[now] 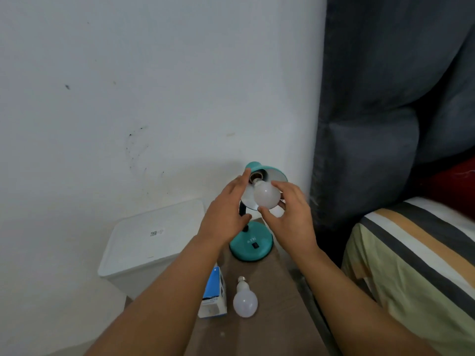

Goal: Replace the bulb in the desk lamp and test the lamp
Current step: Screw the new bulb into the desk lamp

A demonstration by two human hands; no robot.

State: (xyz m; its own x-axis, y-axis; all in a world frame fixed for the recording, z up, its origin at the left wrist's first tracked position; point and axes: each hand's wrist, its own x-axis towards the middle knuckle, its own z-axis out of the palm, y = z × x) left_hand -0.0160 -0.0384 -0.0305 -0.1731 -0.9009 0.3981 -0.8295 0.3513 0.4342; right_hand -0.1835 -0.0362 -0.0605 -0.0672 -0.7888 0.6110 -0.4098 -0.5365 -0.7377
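Note:
A teal desk lamp stands on a brown table, its round base (250, 246) near the table's far end and its shade (272, 173) tipped toward me. My right hand (290, 217) grips a white bulb (266, 195) whose metal screw end sits at the socket inside the shade. My left hand (227, 209) rests flat against the left side of the shade, fingers extended. A second white bulb (245, 300) lies loose on the table nearer to me, beside a blue and white bulb box (213, 295).
A white lidded bin (154, 240) stands left of the brown table (277, 317). A white wall is behind. On the right are a dark grey padded headboard (372, 140) and a bed with a striped cover (416, 265).

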